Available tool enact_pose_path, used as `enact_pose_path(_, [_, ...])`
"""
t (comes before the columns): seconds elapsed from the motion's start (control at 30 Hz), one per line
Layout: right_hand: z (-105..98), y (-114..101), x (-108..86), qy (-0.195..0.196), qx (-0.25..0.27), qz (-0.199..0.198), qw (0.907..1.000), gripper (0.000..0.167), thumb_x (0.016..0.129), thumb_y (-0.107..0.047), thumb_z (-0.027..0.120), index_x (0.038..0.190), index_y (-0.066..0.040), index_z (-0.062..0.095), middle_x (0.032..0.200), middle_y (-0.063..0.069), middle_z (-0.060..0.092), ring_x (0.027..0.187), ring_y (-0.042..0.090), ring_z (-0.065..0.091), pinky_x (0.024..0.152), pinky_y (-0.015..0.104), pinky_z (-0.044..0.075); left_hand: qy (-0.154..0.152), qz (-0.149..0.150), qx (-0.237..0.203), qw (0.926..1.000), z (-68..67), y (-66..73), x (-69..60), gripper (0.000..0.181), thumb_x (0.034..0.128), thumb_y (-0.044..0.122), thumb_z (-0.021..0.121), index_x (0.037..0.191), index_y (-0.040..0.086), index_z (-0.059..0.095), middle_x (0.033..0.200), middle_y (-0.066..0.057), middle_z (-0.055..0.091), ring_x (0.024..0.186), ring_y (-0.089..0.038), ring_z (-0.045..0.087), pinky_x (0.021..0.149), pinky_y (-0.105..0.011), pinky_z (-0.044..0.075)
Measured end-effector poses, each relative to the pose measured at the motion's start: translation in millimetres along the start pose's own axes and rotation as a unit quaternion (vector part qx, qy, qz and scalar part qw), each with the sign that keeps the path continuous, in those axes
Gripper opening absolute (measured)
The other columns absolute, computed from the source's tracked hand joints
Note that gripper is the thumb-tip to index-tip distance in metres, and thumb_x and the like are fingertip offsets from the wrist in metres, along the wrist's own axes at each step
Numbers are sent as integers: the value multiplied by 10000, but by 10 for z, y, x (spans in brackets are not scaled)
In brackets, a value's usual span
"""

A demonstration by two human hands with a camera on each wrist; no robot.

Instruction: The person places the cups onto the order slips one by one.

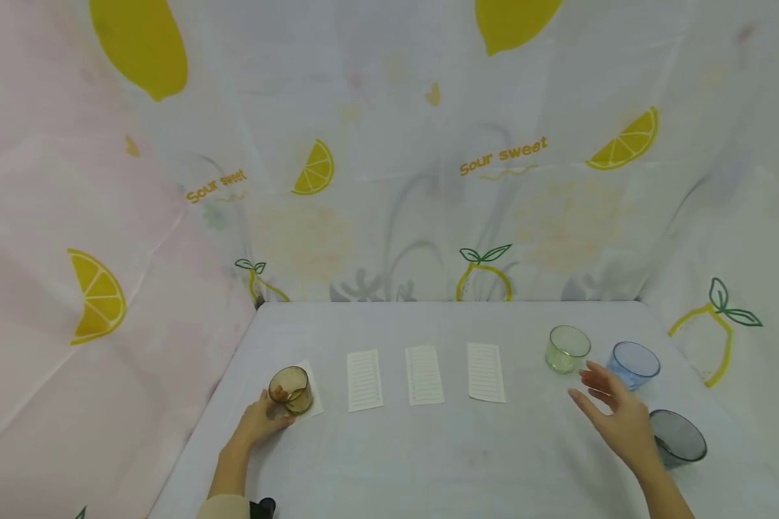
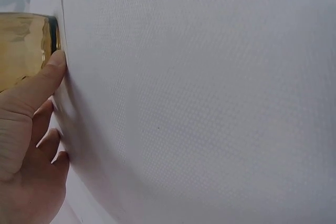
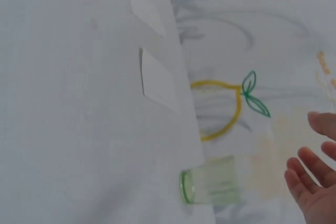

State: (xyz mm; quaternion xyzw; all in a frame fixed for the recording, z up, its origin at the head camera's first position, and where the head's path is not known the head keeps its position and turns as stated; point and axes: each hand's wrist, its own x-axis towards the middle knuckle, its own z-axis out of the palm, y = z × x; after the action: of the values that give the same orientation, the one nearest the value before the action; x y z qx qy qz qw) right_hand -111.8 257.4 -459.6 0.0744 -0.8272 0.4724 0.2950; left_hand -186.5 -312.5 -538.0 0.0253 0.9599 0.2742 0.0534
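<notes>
An amber glass cup (image 1: 291, 391) stands upright at the table's left, over a paper slip (image 1: 311, 395) that shows partly from under it. My left hand (image 1: 263, 419) holds this cup low down, thumb at its near side. The left wrist view has the thumb (image 2: 50, 74) against the amber cup's base (image 2: 26, 45); the far side of the grip is hidden. Over on the right, my right hand (image 1: 617, 414) hovers with fingers spread and holds nothing. Around it are a green glass cup (image 1: 568, 352), a blue one (image 1: 632, 366) and a dark grey one (image 1: 678, 440), partly behind the hand.
Three more lined paper slips lie in a row across the table: the left slip (image 1: 365, 380), the middle slip (image 1: 425, 375) and the right slip (image 1: 485, 372). A lemon-printed cloth (image 1: 389, 144) hangs behind and at both sides of the white table (image 1: 415, 461).
</notes>
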Motion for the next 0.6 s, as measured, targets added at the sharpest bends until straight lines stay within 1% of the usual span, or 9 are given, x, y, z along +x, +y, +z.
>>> enact_pose_path(0.1, [-154, 70, -46, 275, -100, 123, 9995, 497, 704, 168, 696, 1165, 173, 512, 1033, -281, 538, 945, -151, 521, 817, 0, 401, -68, -65, -8, 10000, -4, -1, 0, 729, 762, 216, 766, 1290, -164, 436, 1355, -461, 213, 1193, -634, 312, 979, -667, 307])
enact_pose_path(0.13, [-198, 132, -65, 405, 37, 117, 9991, 489, 702, 171, 693, 1162, 157, 529, 1027, -263, 558, 941, -145, 527, 817, -4, 395, -81, -66, 3, 9999, -7, 4, -4, 731, 764, 218, 765, 1290, -165, 433, 1354, -461, 212, 1191, -636, 311, 977, -668, 307])
enact_pose_path(0.2, [-283, 159, -95, 648, -96, 269, 9975, 490, 696, 158, 703, 1160, 152, 542, 1012, -276, 556, 929, -154, 528, 816, -14, 382, -100, -94, 12, 9999, -11, 11, -8, 752, 765, 220, 764, 1304, -167, 411, 1357, -458, 212, 1191, -639, 306, 974, -672, 306])
enact_pose_path(0.3, [-402, 168, -137, 1029, -568, 654, 9909, 488, 698, 99, 740, 1159, 112, 581, 983, -305, 549, 891, -205, 499, 796, -32, 364, -102, -111, -6, 9999, -13, 20, -15, 770, 765, 218, 763, 1308, -179, 389, 1357, -457, 212, 1192, -641, 301, 974, -674, 305])
enact_pose_path(0.33, [-439, 165, -151, 1141, -784, 831, 9869, 487, 700, 68, 755, 1160, 89, 596, 979, -308, 548, 878, -229, 479, 793, -39, 355, -91, -116, -13, 9999, -12, 22, -18, 778, 766, 218, 762, 1310, -185, 379, 1358, -456, 212, 1194, -640, 299, 976, -673, 304])
enact_pose_path(0.37, [-479, 118, -161, 1169, -1163, 1099, 9802, 504, 705, 29, 771, 1173, 86, 592, 979, -344, 510, 875, -258, 445, 796, -47, 342, -82, -140, -25, 9999, -8, 21, -19, 796, 766, 220, 761, 1315, -194, 359, 1361, -452, 212, 1198, -638, 294, 979, -673, 300])
enact_pose_path(0.47, [-583, 128, -206, 1252, -1665, 1671, 9637, 532, 723, -43, 783, 1214, 38, 594, 1074, -243, 581, 883, -294, 365, 829, -49, 312, -40, -182, -62, 9998, 8, 13, -23, 819, 771, 226, 757, 1331, -192, 330, 1366, -449, 210, 1207, -642, 273, 985, -681, 285])
enact_pose_path(0.53, [-643, 148, -237, 1261, -1907, 1968, 9534, 548, 743, -77, 777, 1243, 26, 579, 1179, -59, 632, 911, -303, 321, 871, -41, 289, 10, -188, -90, 9998, 21, 7, -29, 820, 772, 225, 756, 1343, -179, 327, 1365, -451, 206, 1210, -648, 255, 990, -687, 271])
enact_pose_path(0.6, [-692, 172, -272, 1253, -2056, 2206, 9452, 554, 773, -98, 756, 1270, 34, 553, 1229, 161, 614, 1072, -227, 388, 929, -18, 267, 80, -181, -152, 9997, 30, 2, -38, 824, 767, 222, 762, 1354, -164, 331, 1362, -457, 203, 1218, -642, 246, 1001, -683, 258])
